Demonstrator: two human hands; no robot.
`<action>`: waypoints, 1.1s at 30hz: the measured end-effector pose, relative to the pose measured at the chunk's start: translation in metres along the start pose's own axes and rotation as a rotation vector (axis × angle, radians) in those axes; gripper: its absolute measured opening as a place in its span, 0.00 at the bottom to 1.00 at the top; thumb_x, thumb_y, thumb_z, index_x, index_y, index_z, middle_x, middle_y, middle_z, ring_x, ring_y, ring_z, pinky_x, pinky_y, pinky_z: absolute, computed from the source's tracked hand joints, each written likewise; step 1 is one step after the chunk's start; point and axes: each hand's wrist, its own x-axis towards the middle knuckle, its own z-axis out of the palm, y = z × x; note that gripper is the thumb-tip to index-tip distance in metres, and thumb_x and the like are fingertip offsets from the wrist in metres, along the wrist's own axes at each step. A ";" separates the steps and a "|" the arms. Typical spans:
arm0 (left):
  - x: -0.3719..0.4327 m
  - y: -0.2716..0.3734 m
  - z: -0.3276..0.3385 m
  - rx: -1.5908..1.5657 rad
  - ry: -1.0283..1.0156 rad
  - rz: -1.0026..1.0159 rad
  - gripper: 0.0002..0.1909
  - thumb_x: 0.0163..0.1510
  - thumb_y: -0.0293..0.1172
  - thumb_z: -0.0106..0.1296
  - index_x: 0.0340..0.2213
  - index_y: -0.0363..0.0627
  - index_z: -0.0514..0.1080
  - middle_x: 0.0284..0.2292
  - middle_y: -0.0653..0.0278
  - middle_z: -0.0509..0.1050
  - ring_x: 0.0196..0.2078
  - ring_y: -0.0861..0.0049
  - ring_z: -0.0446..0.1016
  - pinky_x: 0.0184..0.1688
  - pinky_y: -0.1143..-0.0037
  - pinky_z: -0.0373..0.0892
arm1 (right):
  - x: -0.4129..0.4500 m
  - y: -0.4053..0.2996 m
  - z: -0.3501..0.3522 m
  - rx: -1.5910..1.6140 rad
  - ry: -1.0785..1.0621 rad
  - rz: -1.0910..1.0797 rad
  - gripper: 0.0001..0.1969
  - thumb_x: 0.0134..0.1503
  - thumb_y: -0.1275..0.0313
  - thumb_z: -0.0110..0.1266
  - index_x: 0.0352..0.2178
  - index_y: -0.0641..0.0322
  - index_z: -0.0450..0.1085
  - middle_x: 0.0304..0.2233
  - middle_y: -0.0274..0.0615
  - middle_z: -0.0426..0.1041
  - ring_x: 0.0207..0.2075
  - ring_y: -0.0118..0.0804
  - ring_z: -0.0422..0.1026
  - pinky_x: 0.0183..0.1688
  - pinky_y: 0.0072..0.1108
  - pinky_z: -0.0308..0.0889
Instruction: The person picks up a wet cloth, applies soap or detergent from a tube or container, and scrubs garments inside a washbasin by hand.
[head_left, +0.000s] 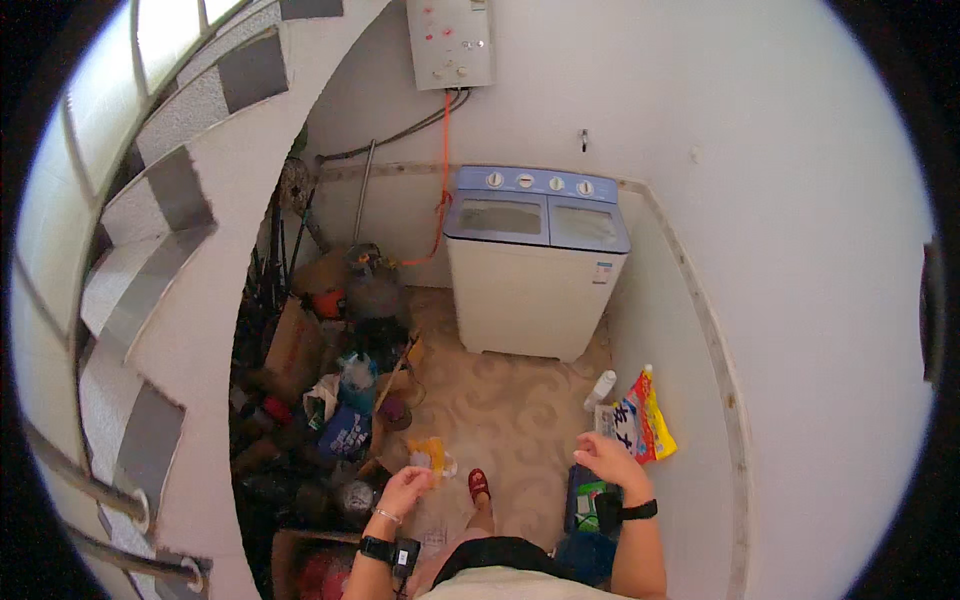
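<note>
My left hand (409, 489) is raised at the lower middle, its fingers bent. A yellow and clear plastic packet (429, 454) shows just beyond its fingertips; whether they touch is unclear. My right hand (611, 459) hovers with loosely curled fingers and nothing visible in it. Nearest to it, along the right wall, stand a red and yellow detergent bag (651, 420) and a white bottle (601, 390). Farther ahead, against the back wall, is a twin-tub washing machine (534, 296) with a blue top, several knobs and both lids down.
Cartons (292, 345), bags and a blue bucket-like item (349, 431) crowd the space under the staircase (217, 300). A gas water heater (450, 45) hangs above, with an orange hose (447, 150). A tap (583, 140) juts from the wall. Patterned flooring (510, 405) lies ahead.
</note>
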 end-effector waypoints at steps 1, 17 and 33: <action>0.023 0.010 -0.001 0.036 0.019 0.016 0.12 0.52 0.34 0.48 0.36 0.40 0.68 0.31 0.66 0.72 0.31 0.81 0.70 0.34 0.82 0.67 | 0.027 0.005 -0.002 -0.016 -0.007 -0.031 0.19 0.49 0.65 0.52 0.39 0.67 0.64 0.31 0.47 0.72 0.33 0.38 0.72 0.37 0.23 0.66; 0.316 0.161 -0.018 -0.115 0.281 0.067 0.13 0.49 0.30 0.51 0.37 0.40 0.66 0.30 0.66 0.71 0.30 0.83 0.68 0.31 0.84 0.65 | 0.458 -0.005 -0.139 -0.104 -0.038 -0.077 0.19 0.48 0.63 0.53 0.37 0.66 0.67 0.31 0.46 0.73 0.34 0.39 0.71 0.36 0.26 0.65; 0.414 0.226 0.049 -0.354 0.915 -0.078 0.16 0.48 0.32 0.53 0.38 0.38 0.65 0.27 0.64 0.70 0.25 0.86 0.67 0.24 0.84 0.64 | 1.035 0.070 -0.185 -0.580 0.340 -0.098 0.19 0.46 0.58 0.49 0.33 0.64 0.67 0.33 0.49 0.71 0.33 0.50 0.71 0.34 0.34 0.66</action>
